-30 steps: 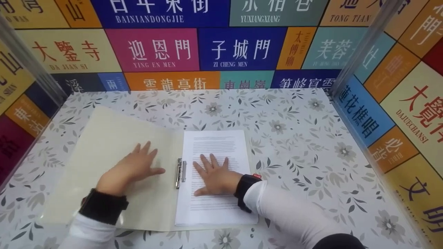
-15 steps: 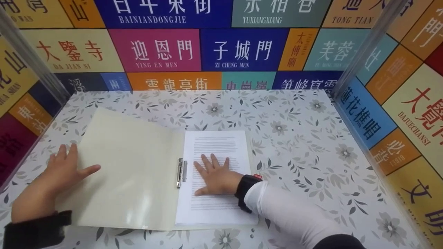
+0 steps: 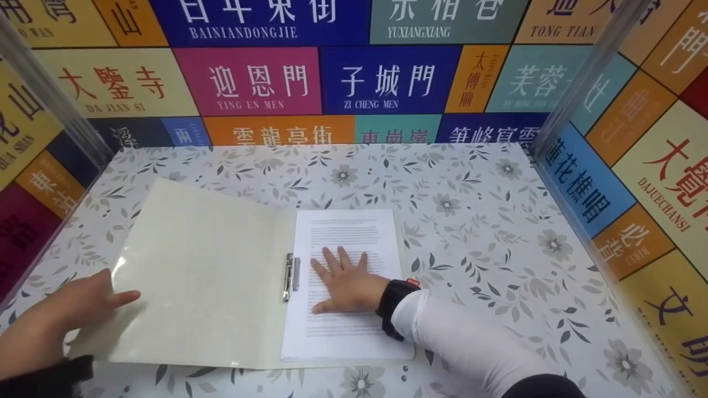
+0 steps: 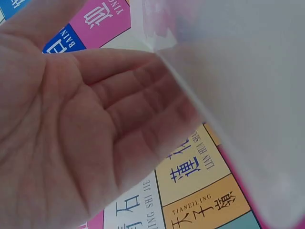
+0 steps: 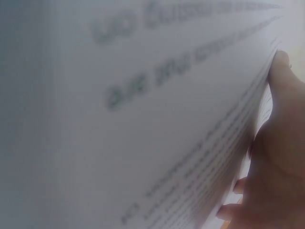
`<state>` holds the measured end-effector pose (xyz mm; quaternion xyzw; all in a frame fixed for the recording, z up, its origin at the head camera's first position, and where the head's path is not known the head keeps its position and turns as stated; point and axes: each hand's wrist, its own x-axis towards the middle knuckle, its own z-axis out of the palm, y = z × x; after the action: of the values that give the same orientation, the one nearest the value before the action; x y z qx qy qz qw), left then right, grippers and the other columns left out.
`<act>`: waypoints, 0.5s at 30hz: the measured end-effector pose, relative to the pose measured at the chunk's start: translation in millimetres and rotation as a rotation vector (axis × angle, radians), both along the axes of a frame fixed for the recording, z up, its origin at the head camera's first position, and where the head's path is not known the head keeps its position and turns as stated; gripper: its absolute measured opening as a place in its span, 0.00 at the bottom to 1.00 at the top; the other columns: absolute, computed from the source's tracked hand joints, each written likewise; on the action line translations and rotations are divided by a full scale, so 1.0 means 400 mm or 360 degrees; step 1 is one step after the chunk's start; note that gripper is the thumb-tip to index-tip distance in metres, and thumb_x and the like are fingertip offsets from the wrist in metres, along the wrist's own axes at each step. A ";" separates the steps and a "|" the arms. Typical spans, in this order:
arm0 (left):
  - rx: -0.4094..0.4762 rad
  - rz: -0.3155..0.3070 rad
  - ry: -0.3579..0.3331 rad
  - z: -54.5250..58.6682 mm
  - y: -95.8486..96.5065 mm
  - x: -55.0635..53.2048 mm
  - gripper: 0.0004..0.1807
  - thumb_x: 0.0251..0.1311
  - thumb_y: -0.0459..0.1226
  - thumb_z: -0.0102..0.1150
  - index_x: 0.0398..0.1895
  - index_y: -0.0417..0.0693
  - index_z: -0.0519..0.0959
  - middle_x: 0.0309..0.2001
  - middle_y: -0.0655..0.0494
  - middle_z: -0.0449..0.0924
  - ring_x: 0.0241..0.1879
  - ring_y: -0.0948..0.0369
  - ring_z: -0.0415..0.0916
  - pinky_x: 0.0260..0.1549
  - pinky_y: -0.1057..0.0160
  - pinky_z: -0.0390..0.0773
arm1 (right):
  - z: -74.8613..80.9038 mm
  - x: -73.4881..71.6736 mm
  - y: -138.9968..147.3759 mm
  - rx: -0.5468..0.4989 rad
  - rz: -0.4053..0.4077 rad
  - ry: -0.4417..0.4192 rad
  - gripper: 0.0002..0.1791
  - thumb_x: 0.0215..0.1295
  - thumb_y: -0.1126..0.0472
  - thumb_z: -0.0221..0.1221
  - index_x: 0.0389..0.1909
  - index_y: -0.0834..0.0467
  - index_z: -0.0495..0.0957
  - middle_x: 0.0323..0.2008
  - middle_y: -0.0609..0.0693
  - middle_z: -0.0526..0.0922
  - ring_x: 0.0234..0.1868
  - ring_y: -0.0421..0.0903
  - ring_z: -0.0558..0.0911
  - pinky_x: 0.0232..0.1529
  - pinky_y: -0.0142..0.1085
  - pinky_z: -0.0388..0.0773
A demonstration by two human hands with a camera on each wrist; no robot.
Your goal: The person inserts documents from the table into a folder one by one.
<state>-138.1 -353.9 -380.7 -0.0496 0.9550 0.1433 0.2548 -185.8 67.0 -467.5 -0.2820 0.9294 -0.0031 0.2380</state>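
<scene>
A cream plastic folder (image 3: 204,276) lies spread on the table, with a metal clip (image 3: 287,276) at its spine. Printed sheets (image 3: 345,232) lie on its right side. My right hand (image 3: 354,284) rests flat on these sheets, fingers spread. My left hand (image 3: 83,304) is at the left edge of the folder's cover. In the left wrist view its fingers (image 4: 136,90) reach behind the translucent cover (image 4: 238,95), nearly straight, the thumb standing apart from them. From the head the thumb shows over the cover, while the fingers are hidden beneath. Blurred print fills much of the right wrist view.
The table (image 3: 481,237) has a floral-patterned white cover. Colourful panels (image 3: 265,80) printed with Chinese characters stand behind it and at both sides. Clear corner strips (image 3: 575,83) run up where the panels meet.
My left hand has moved from over the cover to its left edge, and its fingers have gone underneath. The cover's outer edge has shifted slightly. My right hand stays on the sheets.
</scene>
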 end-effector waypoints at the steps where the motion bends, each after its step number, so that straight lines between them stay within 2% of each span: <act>1: -0.0001 -0.0002 0.0032 -0.004 -0.006 0.003 0.55 0.58 0.64 0.52 0.65 0.20 0.54 0.55 0.18 0.66 0.51 0.29 0.70 0.49 0.36 0.72 | 0.001 0.000 0.001 -0.0001 0.0000 0.0002 0.57 0.56 0.21 0.44 0.77 0.45 0.31 0.77 0.53 0.28 0.77 0.60 0.33 0.67 0.72 0.40; 2: 0.0009 -0.0012 0.0070 -0.009 -0.013 0.006 0.52 0.58 0.62 0.55 0.62 0.20 0.58 0.51 0.20 0.70 0.45 0.33 0.74 0.44 0.39 0.76 | 0.002 0.000 0.001 -0.0002 0.0001 0.0005 0.57 0.56 0.21 0.43 0.77 0.45 0.31 0.77 0.53 0.28 0.77 0.60 0.34 0.67 0.72 0.40; 4: 0.0085 0.0079 0.0064 -0.015 -0.018 0.013 0.46 0.58 0.56 0.60 0.60 0.22 0.60 0.48 0.22 0.73 0.40 0.39 0.78 0.38 0.43 0.79 | 0.004 0.001 0.002 -0.0005 0.0003 0.0007 0.57 0.56 0.21 0.43 0.77 0.45 0.31 0.77 0.54 0.28 0.77 0.60 0.33 0.67 0.72 0.40; 7: 0.0178 0.0273 0.0008 -0.010 -0.012 0.024 0.45 0.55 0.47 0.65 0.64 0.24 0.56 0.55 0.20 0.68 0.44 0.36 0.77 0.38 0.45 0.80 | 0.005 0.003 0.001 0.0003 0.0009 0.0004 0.57 0.56 0.21 0.43 0.77 0.45 0.30 0.77 0.53 0.27 0.77 0.60 0.33 0.67 0.72 0.40; 9: 0.0177 0.0350 -0.0027 -0.005 -0.008 0.027 0.48 0.54 0.45 0.66 0.67 0.23 0.52 0.58 0.18 0.63 0.49 0.32 0.73 0.41 0.42 0.80 | 0.004 0.003 0.001 0.0008 0.0011 0.0002 0.57 0.56 0.21 0.43 0.77 0.45 0.30 0.77 0.53 0.27 0.77 0.60 0.33 0.67 0.71 0.40; 12: 0.0138 0.0325 -0.0015 0.008 -0.008 0.033 0.52 0.55 0.48 0.66 0.68 0.23 0.49 0.60 0.16 0.57 0.54 0.27 0.66 0.48 0.36 0.74 | 0.003 0.004 0.001 0.0005 0.0006 -0.0003 0.57 0.56 0.21 0.43 0.77 0.45 0.30 0.77 0.53 0.27 0.77 0.59 0.33 0.67 0.71 0.40; 15: 0.0095 0.0229 0.0045 0.025 -0.010 0.039 0.53 0.57 0.53 0.64 0.67 0.23 0.49 0.57 0.16 0.60 0.52 0.28 0.67 0.48 0.33 0.71 | 0.007 0.004 0.001 0.0008 0.0008 0.0005 0.56 0.57 0.21 0.43 0.77 0.45 0.30 0.77 0.53 0.27 0.77 0.60 0.33 0.67 0.71 0.40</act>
<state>-122.6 -358.1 -370.8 -0.1084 0.9478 0.1904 0.2316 -184.1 67.3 -464.8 -0.2837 0.9291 0.0004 0.2371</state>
